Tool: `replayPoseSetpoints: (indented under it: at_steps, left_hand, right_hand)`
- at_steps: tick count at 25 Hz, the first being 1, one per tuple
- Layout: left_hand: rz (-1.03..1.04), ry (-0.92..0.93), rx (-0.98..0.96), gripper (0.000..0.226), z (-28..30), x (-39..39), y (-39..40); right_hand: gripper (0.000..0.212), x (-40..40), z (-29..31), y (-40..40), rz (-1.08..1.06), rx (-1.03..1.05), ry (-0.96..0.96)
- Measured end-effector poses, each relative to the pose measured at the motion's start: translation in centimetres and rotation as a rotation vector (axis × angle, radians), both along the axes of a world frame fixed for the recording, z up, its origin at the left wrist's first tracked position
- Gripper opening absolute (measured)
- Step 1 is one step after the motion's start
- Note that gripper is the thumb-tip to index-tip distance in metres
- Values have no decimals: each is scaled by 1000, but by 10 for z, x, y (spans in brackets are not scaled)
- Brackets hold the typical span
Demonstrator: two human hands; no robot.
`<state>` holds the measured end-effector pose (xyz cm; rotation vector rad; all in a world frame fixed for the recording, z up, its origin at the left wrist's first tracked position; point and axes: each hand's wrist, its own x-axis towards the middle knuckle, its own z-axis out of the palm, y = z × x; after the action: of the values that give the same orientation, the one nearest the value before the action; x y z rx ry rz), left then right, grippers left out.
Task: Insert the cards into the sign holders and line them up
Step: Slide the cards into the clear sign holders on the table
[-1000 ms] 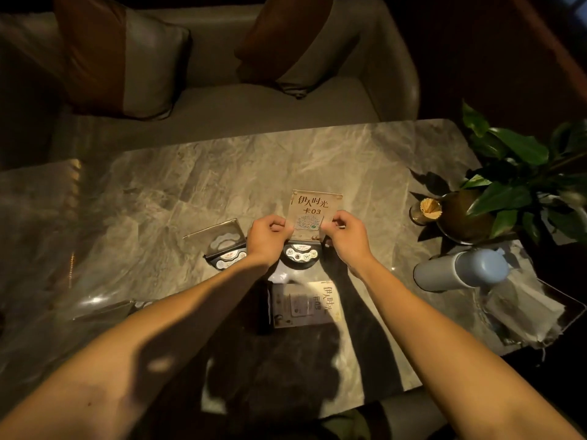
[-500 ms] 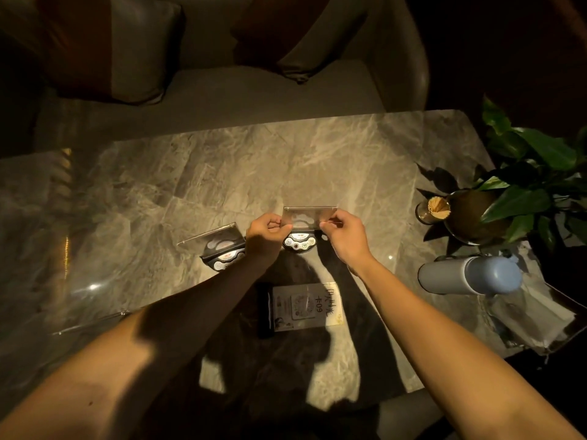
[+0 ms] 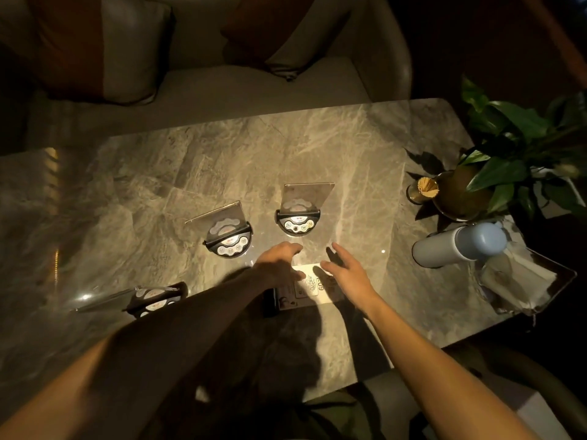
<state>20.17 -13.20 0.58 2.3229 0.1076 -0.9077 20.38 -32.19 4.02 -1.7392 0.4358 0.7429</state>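
Note:
Two sign holders with round black button bases stand on the marble table (image 3: 365, 154): one holder (image 3: 298, 214) straight ahead with its panel upright, a second holder (image 3: 227, 231) to its left, angled. A third holder (image 3: 149, 301) lies tipped over at the near left. A pale printed card (image 3: 313, 285) lies flat on the table just in front of the holders. My left hand (image 3: 279, 265) hovers over the card's left part with fingers spread. My right hand (image 3: 344, 269) is at the card's right edge, fingers apart. Neither hand holds anything.
On the right stand a potted plant (image 3: 495, 173), a small jar of toothpicks (image 3: 424, 188) and a light blue bottle (image 3: 460, 246) lying on its side beside a tray with tissue packs (image 3: 524, 281). A sofa with cushions (image 3: 133, 49) sits beyond the table's far edge.
Both hands let go of the middle holder and drew back toward me, down to the flat card. The camera tilted, so the holder's panel now shows edge-on from above.

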Motion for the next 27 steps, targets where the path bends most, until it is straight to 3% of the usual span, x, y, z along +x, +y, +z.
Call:
replayPoseSetpoints:
  at_steps: [5, 9, 12, 15, 19, 21, 24, 27]
  left_hand:
    - [-212, -110, 89, 69, -10, -31, -2]
    - [-329, -262, 235, 72, -26, -54, -1]
    - [-270, -226, 246, 83, -26, -65, -2]
    - [-122, -136, 214, 86, -29, -78, 3]
    - [-28, -218, 108, 76, -29, -96, 16]
    - [73, -273, 31, 70, -24, -104, 19]
    - [295, -330, -118, 49, -15, -114, 25]
    - [427, -334, -214, 29, -7, -116, 35]
  right_hand:
    - [68, -62, -25, -3, 133, -127, -14]
    - [90, -87, -42, 1, 589, -503, -78]
    - [72, -102, -45, 5, 758, -680, -71]
    - [62, -117, -41, 10, 664, -663, -180]
    - [41, -134, -28, 24, 234, -492, -415]
    - [36, -127, -18, 36, 17, -440, -399]
    - [45, -110, -12, 51, -253, -216, -312]
    - [43, -94, -9, 55, -286, -118, -261]
